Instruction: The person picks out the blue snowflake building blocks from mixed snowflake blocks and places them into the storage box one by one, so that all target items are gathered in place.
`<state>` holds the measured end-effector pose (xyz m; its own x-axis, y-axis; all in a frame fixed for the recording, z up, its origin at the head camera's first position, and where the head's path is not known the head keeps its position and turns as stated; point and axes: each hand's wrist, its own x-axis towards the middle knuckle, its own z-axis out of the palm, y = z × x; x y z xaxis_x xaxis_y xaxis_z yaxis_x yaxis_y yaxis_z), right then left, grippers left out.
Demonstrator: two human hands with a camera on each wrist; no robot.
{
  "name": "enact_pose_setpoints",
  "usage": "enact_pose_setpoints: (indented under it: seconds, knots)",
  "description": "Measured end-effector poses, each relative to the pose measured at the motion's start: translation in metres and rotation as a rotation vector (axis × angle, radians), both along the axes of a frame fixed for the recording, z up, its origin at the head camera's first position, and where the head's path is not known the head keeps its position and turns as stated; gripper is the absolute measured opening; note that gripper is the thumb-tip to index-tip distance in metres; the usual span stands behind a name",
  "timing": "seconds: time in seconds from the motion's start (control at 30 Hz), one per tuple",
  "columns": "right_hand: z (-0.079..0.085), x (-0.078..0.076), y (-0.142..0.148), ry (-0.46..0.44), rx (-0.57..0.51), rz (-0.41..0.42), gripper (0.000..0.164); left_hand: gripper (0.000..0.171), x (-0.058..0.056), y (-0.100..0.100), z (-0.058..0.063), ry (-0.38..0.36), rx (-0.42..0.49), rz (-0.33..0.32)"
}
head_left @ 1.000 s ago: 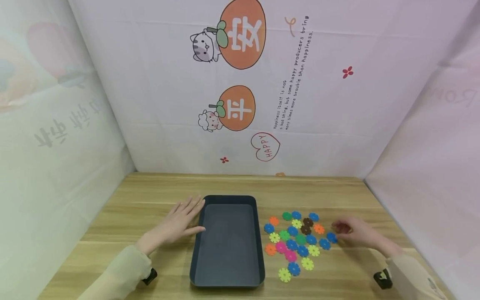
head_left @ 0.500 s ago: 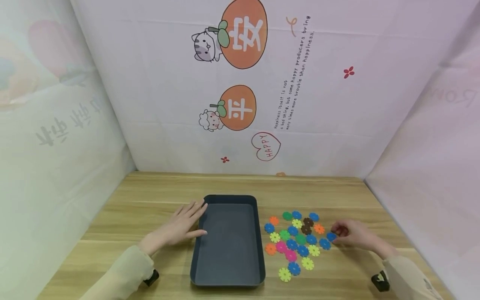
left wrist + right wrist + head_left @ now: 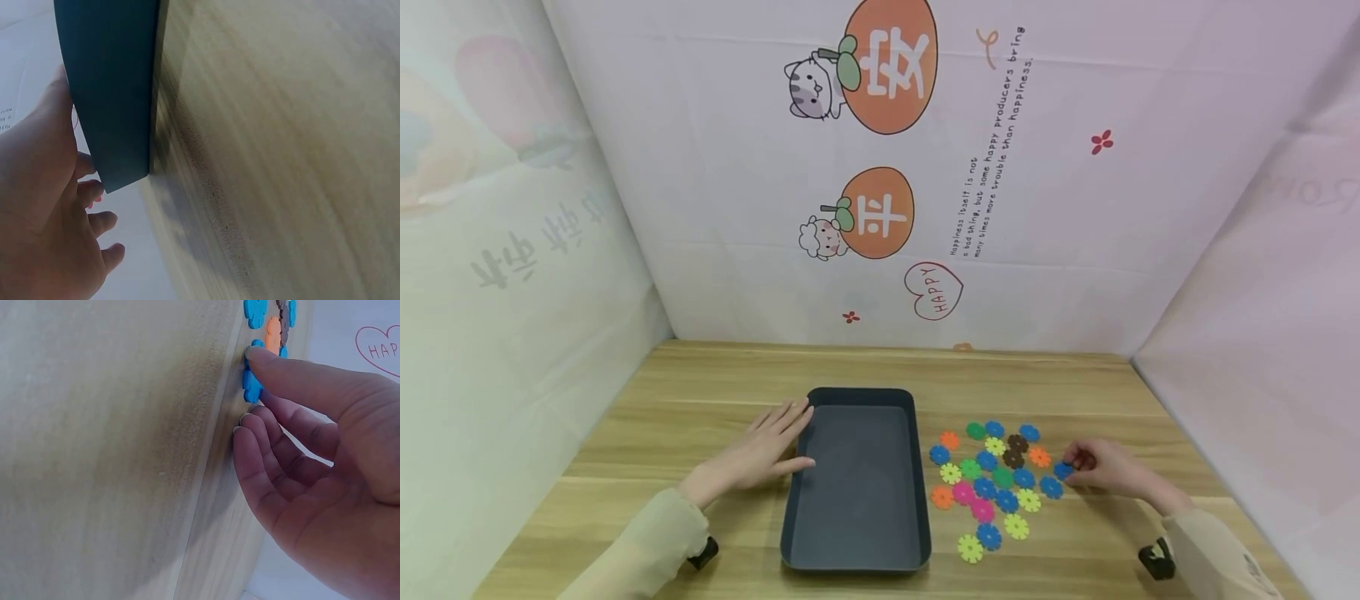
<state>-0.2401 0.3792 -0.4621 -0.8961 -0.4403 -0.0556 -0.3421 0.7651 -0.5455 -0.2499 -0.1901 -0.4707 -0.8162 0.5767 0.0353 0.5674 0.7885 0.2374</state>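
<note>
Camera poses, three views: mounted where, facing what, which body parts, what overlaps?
Head: on the person's head, facing forward and down at the dark grey rectangular tray, multicoloured flower-shaped discs and wood-grain table; left hand, right hand and cream sleeves show.
Left wrist: on the left wrist, facing the tray's outer wall; left hand shows.
Right wrist: on the right wrist, facing a blue flower-shaped disc; right hand shows.
Head and right wrist share that blue disc and the red HAPPY heart.

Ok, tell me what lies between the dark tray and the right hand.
Colorful flower-shaped discs lie on the table between the dark tray and the right hand; the head view shows this.
</note>
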Motion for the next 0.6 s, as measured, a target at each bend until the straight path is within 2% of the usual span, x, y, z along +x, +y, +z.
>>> enact_pose_setpoints:
  seconds: [0.4,0.6]
  knots:
    - [-0.0001,0.001,-0.0027,-0.02,-0.042,-0.02,0.027,0.086,0.0014,0.0009,0.0006,0.028,-0.012,-0.014]
    - [-0.0008,-0.0002,-0.0031,0.029,-0.055,0.008,0.019,0.086,0.0016,0.0015,0.0011,0.028,-0.012,-0.019]
